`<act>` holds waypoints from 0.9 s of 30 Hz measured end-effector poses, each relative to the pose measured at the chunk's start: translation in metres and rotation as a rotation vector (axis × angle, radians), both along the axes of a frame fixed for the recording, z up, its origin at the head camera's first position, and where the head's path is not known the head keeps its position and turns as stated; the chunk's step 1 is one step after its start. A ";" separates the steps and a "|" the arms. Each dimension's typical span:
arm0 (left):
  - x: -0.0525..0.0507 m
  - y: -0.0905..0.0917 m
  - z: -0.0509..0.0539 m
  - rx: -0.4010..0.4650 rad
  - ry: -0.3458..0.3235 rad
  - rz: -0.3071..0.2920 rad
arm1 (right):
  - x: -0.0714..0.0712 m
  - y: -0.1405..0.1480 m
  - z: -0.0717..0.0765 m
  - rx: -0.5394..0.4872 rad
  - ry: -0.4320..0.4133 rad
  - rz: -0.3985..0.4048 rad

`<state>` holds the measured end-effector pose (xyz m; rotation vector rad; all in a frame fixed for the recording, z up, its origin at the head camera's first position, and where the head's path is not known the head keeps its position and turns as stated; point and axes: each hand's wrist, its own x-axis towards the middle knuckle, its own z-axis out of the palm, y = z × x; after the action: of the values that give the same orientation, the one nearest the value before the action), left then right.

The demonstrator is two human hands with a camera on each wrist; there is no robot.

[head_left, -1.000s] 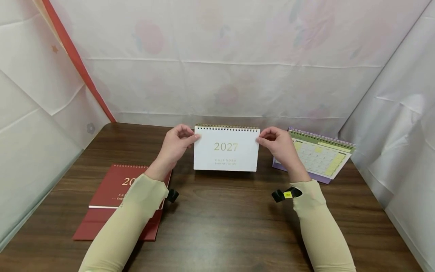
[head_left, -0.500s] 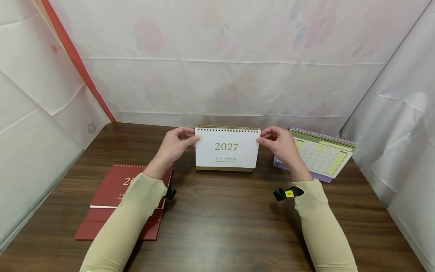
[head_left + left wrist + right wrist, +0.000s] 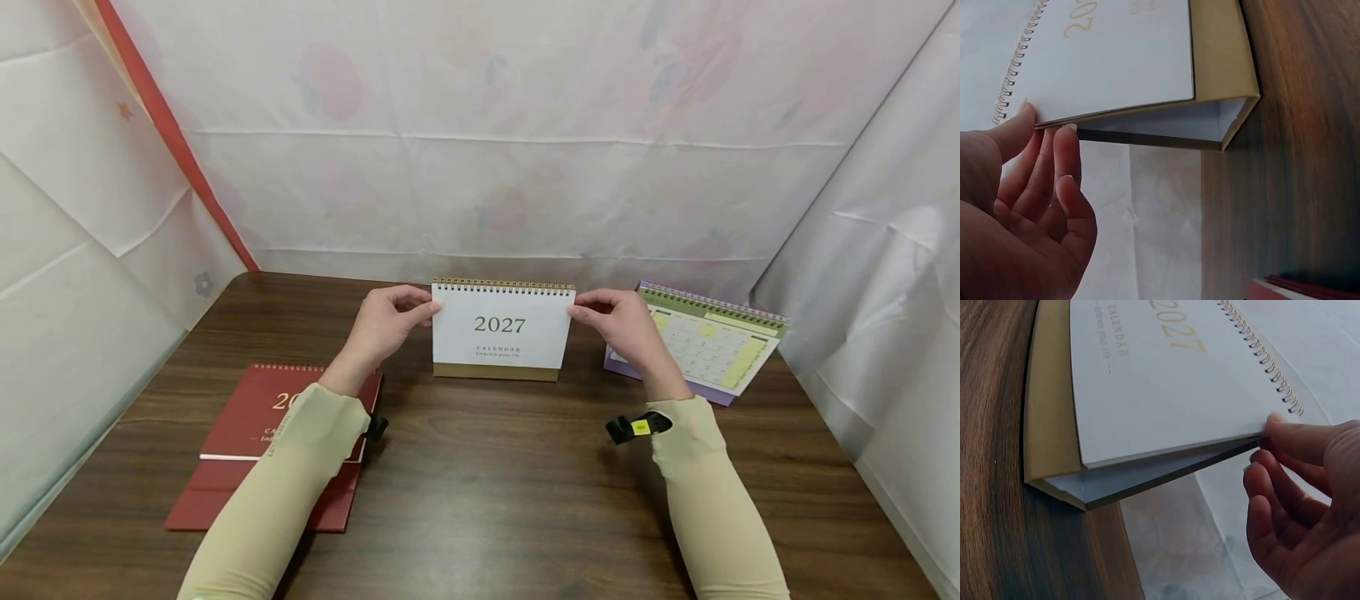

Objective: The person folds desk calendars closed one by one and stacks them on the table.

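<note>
A white desk calendar (image 3: pixel 498 333) marked 2027 stands upright as a tent on its tan card base (image 3: pixel 495 372), near the table's back edge. My left hand (image 3: pixel 390 321) pinches its upper left edge, thumb on the white cover. At the opposite upper edge, my right hand (image 3: pixel 615 321) pinches it the same way. Both wrist views show the calendar's hollow triangular side, with the left hand (image 3: pixel 1041 194) and the right hand (image 3: pixel 1304 494) near the spiral binding. The cover pages lie against the sloped front.
A red calendar (image 3: pixel 255 417) lies at the left, partly hidden beneath my left forearm. To the right stands a green and purple calendar (image 3: pixel 705 342), partly behind my right hand. A pale cloth (image 3: pixel 480 167) hangs behind the wooden table (image 3: pixel 480 500).
The calendar's lower edge has settled: the tan strip of its base now shows fully below the white cover, where earlier it was hidden. Both hands keep their hold and have dropped slightly.
</note>
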<state>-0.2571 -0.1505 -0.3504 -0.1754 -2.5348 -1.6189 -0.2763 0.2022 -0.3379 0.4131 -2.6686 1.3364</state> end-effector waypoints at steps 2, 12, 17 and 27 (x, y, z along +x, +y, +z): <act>-0.002 -0.001 0.000 -0.044 0.038 0.006 | -0.003 0.002 -0.001 -0.004 0.012 0.013; -0.008 -0.007 0.001 -0.140 0.081 -0.053 | -0.011 0.007 -0.003 0.027 -0.028 0.082; -0.009 -0.009 -0.004 -0.162 0.068 -0.082 | -0.014 0.005 -0.010 0.035 -0.039 0.068; -0.007 -0.014 -0.012 -0.234 0.084 -0.125 | -0.002 0.001 -0.033 0.043 0.031 0.089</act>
<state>-0.2641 -0.1640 -0.3625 -0.4238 -2.6896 -1.3166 -0.2781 0.2035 -0.3705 0.5590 -2.6872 1.2858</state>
